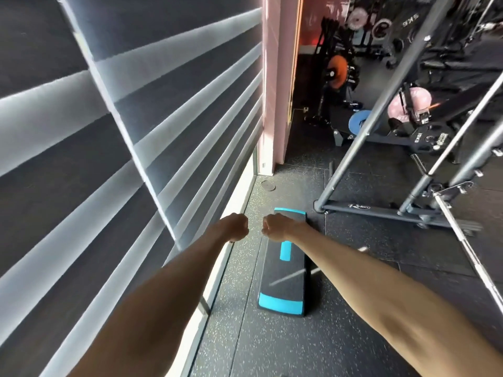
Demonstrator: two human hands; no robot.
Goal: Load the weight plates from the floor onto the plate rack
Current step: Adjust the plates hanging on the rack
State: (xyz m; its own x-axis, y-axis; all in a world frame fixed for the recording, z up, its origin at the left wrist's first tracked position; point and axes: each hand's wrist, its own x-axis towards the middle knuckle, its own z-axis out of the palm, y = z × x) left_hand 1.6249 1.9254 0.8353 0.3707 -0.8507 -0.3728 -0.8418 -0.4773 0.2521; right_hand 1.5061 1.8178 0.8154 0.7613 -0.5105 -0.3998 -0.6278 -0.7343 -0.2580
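Reaching forward over the gym floor, a person holds both bare arms out straight, the left hand and right hand side by side, just apart. The fingers of each hand are curled tight into a fist, and neither hand holds anything.

Below the right forearm a black step board with blue ends lies flat on the floor, running lengthways away from the camera; the right fist hangs over its far end. Striped blinds fill the left side, their sill running along the floor's left edge.

Past the board's far end, a small dark disc lies flat on the floor near the foot of a pink wall; whether it is a plate cannot be told. To the right stands a grey steel frame, its base bar on the floor.

The weight plates sit well beyond the hands. A blue plate and a black plate marked 10KG show behind the frame's posts. Farther back an orange plate hangs upright beside the pink wall, and at the far end of the room a plate rack carries pale plates.
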